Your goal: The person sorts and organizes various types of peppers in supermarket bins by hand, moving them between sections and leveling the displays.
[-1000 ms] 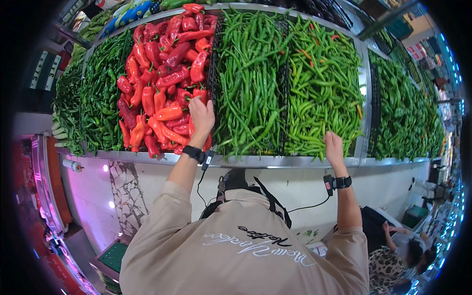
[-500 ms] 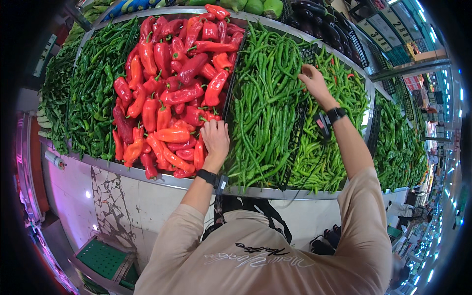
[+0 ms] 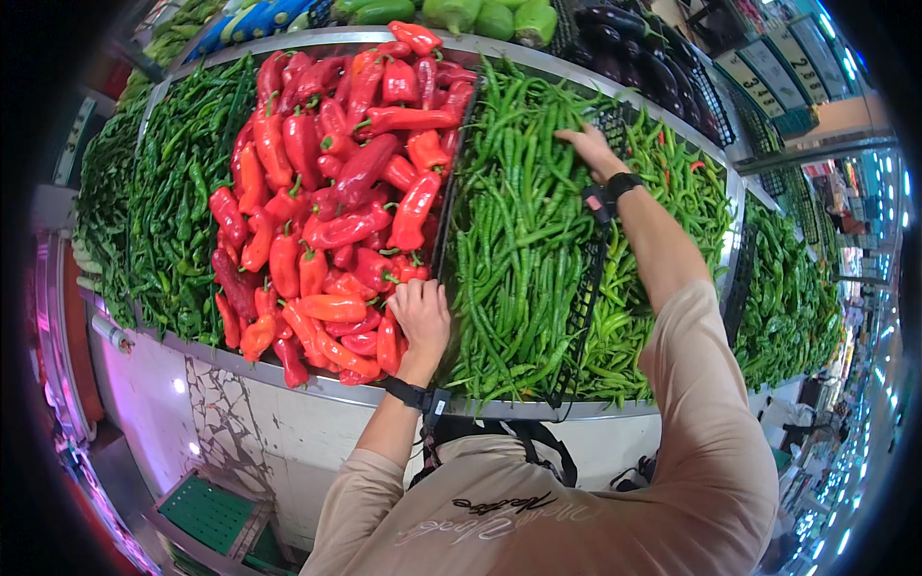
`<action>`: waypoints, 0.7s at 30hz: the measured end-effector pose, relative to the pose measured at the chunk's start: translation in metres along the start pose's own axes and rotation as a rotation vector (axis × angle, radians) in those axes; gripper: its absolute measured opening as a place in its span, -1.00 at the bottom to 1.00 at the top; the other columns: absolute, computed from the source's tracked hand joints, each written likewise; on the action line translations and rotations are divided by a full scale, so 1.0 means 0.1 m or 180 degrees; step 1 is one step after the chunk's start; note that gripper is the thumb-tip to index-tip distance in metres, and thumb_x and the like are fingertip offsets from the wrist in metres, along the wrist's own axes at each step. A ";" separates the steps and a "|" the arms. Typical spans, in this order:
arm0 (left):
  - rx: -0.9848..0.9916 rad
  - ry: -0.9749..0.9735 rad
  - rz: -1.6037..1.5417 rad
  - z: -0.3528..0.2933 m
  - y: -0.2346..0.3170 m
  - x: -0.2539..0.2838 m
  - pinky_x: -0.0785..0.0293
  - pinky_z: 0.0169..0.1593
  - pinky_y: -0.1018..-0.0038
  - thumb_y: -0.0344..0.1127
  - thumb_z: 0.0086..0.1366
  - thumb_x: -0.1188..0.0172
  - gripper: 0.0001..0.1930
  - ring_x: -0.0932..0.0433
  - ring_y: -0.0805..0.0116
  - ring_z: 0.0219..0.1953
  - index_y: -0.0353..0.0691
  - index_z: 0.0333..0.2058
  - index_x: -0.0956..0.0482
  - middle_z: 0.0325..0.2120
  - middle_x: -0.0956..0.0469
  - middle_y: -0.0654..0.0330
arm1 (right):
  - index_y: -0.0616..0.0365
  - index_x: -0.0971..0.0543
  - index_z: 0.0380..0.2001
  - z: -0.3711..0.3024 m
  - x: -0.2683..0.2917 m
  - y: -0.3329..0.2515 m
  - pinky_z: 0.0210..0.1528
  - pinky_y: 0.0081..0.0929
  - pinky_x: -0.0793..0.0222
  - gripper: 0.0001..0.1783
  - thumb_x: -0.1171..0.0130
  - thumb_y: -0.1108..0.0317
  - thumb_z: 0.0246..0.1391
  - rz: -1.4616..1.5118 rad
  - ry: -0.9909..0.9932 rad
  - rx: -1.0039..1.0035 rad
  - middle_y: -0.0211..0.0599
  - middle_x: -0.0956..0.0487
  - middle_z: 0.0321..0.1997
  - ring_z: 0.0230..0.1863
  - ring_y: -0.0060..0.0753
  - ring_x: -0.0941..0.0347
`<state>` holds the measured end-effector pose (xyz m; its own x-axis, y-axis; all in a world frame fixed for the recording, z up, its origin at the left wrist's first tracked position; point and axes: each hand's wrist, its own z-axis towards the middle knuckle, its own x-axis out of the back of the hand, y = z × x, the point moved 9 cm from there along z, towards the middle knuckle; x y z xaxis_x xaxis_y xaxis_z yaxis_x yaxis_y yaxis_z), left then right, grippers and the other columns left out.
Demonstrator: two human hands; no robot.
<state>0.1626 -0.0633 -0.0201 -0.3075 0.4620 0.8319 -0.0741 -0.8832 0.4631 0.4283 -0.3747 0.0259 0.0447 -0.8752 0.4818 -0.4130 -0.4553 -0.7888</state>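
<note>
Upper centre, right hand (image 3: 595, 154) reaches over long green chilies (image 3: 519, 226) running mostly top-to-bottom, left hand (image 3: 423, 313) curled at red peppers (image 3: 348, 228), both grips unclear.

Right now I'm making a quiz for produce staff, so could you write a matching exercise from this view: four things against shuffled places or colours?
1. Left hand
2. Right hand
3. Eggplants
4. Shirt

A. Dark purple
B. At the long green peppers
C. Tan
D. At the red peppers

Pairs: 1-D, 2-B, 3-A, 4-C
</note>
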 end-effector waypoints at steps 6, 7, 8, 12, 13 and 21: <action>-0.0105 -0.0002 -0.0063 0.03 0.16 -0.03 -0.23 -0.07 0.17 -0.31 0.27 -0.19 -0.86 -0.39 0.08 -0.17 -0.22 -0.25 -0.57 -0.31 -0.48 0.12 | 0.35 -0.32 0.28 -0.02 -0.12 0.14 0.32 -0.18 -0.26 -0.02 -0.32 -0.07 -0.11 -0.0925 0.0375 0.0956 0.20 -0.42 0.25 0.28 0.09 -0.36; -0.0131 0.0049 -0.0020 0.04 0.17 -0.02 -0.23 -0.07 0.18 -0.31 0.27 -0.19 -0.87 -0.39 0.08 -0.17 -0.22 -0.27 -0.57 -0.32 -0.48 0.13 | 0.34 -0.33 0.26 -0.22 -0.19 0.01 0.32 -0.10 -0.23 -0.04 -0.31 -0.08 -0.12 -0.1155 0.0564 0.1142 0.16 -0.42 0.23 0.27 0.10 -0.34; -0.0129 0.0062 -0.0038 0.03 0.17 -0.02 -0.22 -0.07 0.19 -0.32 0.27 -0.19 -0.88 -0.39 0.08 -0.17 -0.22 -0.27 -0.56 -0.32 -0.48 0.13 | 0.33 -0.33 0.25 -0.35 -0.25 -0.06 0.32 -0.06 -0.22 -0.05 -0.30 -0.07 -0.12 -0.1381 0.0700 0.1205 0.14 -0.40 0.24 0.27 0.08 -0.32; -0.0165 0.0102 -0.0049 0.02 0.19 -0.05 -0.21 -0.08 0.19 -0.31 0.29 -0.16 -0.88 -0.39 0.07 -0.19 -0.22 -0.29 -0.54 -0.34 -0.48 0.12 | 0.39 -0.24 0.27 -0.67 -0.45 -0.20 0.39 -0.05 -0.06 -0.04 -0.24 -0.01 -0.11 -0.1513 0.0820 0.1214 0.28 -0.20 0.36 0.37 0.21 -0.13; -0.0165 0.0082 -0.0027 0.02 0.19 -0.06 -0.21 -0.07 0.19 -0.31 0.29 -0.15 -0.88 -0.39 0.07 -0.19 -0.22 -0.29 -0.54 -0.34 -0.49 0.12 | 0.40 -0.23 0.27 -0.74 -0.47 -0.22 0.40 -0.04 -0.03 -0.05 -0.24 0.00 -0.10 -0.1422 0.0866 0.1249 0.31 -0.17 0.37 0.38 0.21 -0.10; -0.0292 0.0164 0.0074 0.01 0.21 -0.06 -0.22 -0.11 0.19 -0.30 0.30 -0.16 -0.86 -0.41 0.06 -0.19 -0.23 -0.25 -0.58 -0.33 -0.50 0.11 | 0.49 -0.14 0.32 -1.43 -0.99 -0.20 0.52 0.05 0.28 0.01 -0.25 -0.03 0.00 -0.1830 0.0571 0.1635 0.32 0.03 0.48 0.53 0.29 0.22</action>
<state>0.1636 -0.0844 -0.0153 -0.3583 0.4385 0.8242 -0.1521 -0.8984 0.4119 0.3023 -0.2558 0.0483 -0.0419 -0.4599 0.8870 0.1040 -0.8850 -0.4539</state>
